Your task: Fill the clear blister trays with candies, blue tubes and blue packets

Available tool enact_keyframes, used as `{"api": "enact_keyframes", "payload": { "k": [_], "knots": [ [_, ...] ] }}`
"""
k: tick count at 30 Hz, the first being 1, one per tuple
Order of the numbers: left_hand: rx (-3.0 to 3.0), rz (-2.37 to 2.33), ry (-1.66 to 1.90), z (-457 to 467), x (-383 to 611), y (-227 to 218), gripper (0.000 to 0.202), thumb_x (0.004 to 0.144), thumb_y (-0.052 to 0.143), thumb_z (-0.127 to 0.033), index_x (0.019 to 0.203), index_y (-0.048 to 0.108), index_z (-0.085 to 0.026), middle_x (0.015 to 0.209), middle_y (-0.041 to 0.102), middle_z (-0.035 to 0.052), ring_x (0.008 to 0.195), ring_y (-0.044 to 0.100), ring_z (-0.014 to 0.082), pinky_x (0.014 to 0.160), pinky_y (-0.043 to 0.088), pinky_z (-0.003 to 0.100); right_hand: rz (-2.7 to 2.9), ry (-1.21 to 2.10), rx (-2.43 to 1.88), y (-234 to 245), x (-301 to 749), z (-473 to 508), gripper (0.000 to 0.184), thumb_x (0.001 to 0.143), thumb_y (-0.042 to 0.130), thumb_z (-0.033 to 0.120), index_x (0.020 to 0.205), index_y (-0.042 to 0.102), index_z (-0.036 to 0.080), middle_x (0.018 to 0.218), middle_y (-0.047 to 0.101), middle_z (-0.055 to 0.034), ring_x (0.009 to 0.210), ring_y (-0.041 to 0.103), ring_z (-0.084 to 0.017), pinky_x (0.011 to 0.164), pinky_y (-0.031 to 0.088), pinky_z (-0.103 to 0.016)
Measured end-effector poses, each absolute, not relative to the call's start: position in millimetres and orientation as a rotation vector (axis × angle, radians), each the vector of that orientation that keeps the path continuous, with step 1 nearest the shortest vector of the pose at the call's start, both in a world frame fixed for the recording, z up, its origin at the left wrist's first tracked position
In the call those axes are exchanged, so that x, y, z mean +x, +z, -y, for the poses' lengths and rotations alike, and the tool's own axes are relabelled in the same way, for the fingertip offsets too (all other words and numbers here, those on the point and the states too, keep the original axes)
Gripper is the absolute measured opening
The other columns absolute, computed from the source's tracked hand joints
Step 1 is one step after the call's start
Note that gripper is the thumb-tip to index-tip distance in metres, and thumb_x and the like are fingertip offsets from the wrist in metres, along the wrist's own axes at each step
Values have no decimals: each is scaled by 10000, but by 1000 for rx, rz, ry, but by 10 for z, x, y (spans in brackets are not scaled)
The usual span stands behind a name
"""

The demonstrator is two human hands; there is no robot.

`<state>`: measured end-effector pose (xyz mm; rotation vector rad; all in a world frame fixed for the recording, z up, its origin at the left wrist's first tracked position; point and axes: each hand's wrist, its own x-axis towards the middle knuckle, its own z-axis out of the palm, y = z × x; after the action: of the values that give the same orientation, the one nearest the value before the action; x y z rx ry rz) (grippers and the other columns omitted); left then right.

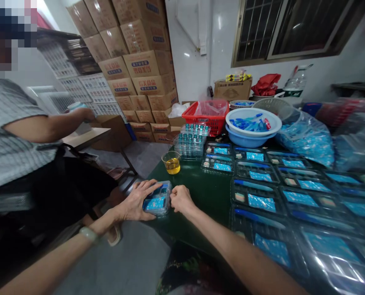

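A clear plastic box (156, 203) with a blue printed packet inside lies at the left edge of the green table. My left hand (138, 201) grips it from the left, fingers across the top and thumb along the near side. At the box's right edge, my right hand (181, 199) is closed with its fingers curled in; whatever they pinch is hidden. Just beyond the box stands a glass cup (171, 163) of yellow liquid. Farther back is a stack of clear boxes with teal-capped contents (191, 141).
Rows of open trays (261, 201) holding blue packets and pens cover the table's right side. Behind them are a white basin (252, 119) of blue pieces, a red basket (206, 116) and a bag of packets (308, 137). Another person (16, 135) stands at left; cartons (147, 63) rise behind.
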<state>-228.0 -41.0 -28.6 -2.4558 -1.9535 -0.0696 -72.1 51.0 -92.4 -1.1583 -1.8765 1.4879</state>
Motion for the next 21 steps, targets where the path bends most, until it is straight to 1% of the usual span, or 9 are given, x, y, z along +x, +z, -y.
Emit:
{"api": "enact_keyframes", "payload": {
  "k": [5,8,10,12,15,18,20,21],
  "knots": [
    [-2454,1950,-97,432,-2305,-293,909,537,629,-531,1322,258,-259,1318,326,126,1152,316,321,925,228,451,1775,1621,-1218,-983,-776,-503,90,679,472,72,657,525,141,490,526,20,361,510,-90,311,387,-150],
    [-2456,1951,-118,433,-2323,-313,912,536,625,-542,1322,256,-262,1322,329,119,1162,308,322,934,220,453,1758,1660,-1231,-931,-727,-536,97,626,495,51,600,495,145,434,470,38,341,488,-94,275,343,-140],
    [-2456,1957,-116,421,-2335,-333,918,529,629,-540,1322,260,-264,1317,339,116,1153,321,326,931,224,460,1742,1676,-1225,-863,-623,-565,102,613,496,44,603,486,145,439,447,44,344,478,-90,266,308,-129],
    [-2455,1963,-97,403,-2348,-346,927,516,639,-528,1324,264,-273,1314,349,113,1140,336,340,921,230,479,1716,1696,-1191,-771,-442,-588,77,643,482,67,641,487,144,485,458,41,362,473,-74,273,290,-117],
    [-2461,1963,-53,377,-2376,-339,947,501,647,-519,1332,258,-288,1327,347,119,1148,330,372,914,225,514,1694,1738,-1097,-618,-49,-583,39,713,462,151,693,494,142,560,493,29,395,478,-56,294,299,-111],
    [-2491,1940,-11,377,-2405,-308,990,488,646,-552,1347,228,-295,1361,320,129,1198,277,394,923,205,550,1687,1790,-1009,-511,411,-507,77,728,482,220,705,486,146,549,503,36,396,479,-62,301,313,-120],
    [-2499,1928,-16,387,-2417,-294,1031,465,647,-586,1354,194,-322,1391,291,111,1239,200,410,921,187,586,1661,1837,-982,-472,712,-425,73,722,491,226,718,476,154,532,504,47,382,468,-62,298,303,-120],
    [-2478,1930,-53,388,-2419,-289,1013,479,641,-587,1351,184,-350,1411,265,89,1254,155,416,917,177,605,1647,1857,-982,-456,855,-383,71,723,491,226,725,473,157,530,506,50,379,464,-60,299,298,-119]
  ]
}}
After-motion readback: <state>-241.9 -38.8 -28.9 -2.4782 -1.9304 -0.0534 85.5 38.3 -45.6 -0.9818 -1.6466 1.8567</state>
